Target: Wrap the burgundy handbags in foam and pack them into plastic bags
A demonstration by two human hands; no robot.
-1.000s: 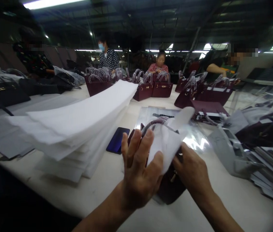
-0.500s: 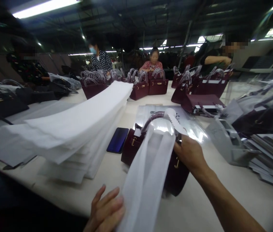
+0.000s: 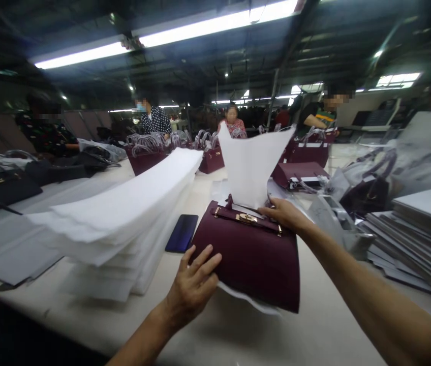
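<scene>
A dark burgundy handbag with a gold clasp lies tilted back on the table in front of me. White foam sheet rises behind its top edge, and a strip of white shows beneath the bag's lower edge. My right hand grips the bag's top right corner, close to a gold fitting; part of its grip is hidden. Against the bag's lower left side rests my left hand, fingers spread over the front panel. The handles are mostly hidden by the white sheet.
A dark phone lies left of the bag, beside a pile of white foam sheets. Grey boards are stacked at right, near a grey dispenser. Burgundy bags stand farther back, with several people behind. Black bags lie left.
The white sheet has gone from hanging over the bag's front to standing behind it. The bag's front is now exposed and tilted up. My left hand has moved onto the bag.
</scene>
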